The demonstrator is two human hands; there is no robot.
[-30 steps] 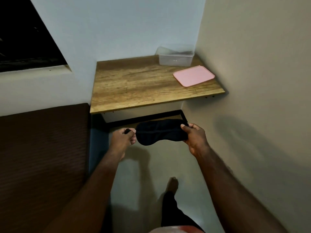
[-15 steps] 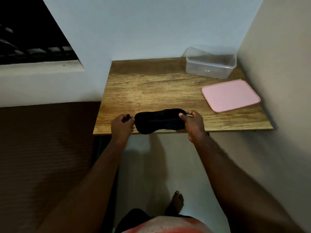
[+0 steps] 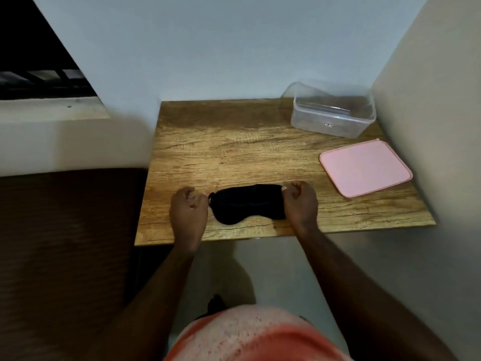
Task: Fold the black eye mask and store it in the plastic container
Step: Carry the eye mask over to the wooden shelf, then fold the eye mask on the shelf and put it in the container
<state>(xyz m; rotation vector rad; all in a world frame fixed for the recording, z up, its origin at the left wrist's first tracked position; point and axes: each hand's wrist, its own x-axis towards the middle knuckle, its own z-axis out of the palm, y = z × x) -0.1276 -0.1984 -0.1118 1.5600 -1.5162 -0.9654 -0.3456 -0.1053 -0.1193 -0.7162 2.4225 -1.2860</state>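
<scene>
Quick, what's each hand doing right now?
Left hand: fingers curled beside the eye mask, grip cannot be told.
Right hand: holding the eye mask's other end.

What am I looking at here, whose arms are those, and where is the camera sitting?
There is no machine here. A person wears one wide-angle camera on the head, so you look down along their own bare arms. Every picture comes from that same camera.

In front of them is a brown wooden table set in a corner of the room. At its far right stands a clear plastic container with no lid on. Nearer to the person lies a flat pink rectangular lid.

Near the table's front edge lies a black fabric eye mask, spread out and not yet folded. The left hand has its fingers curled at the mask's left end and seems to pinch the strap there. The right hand pinches the right end.
</scene>
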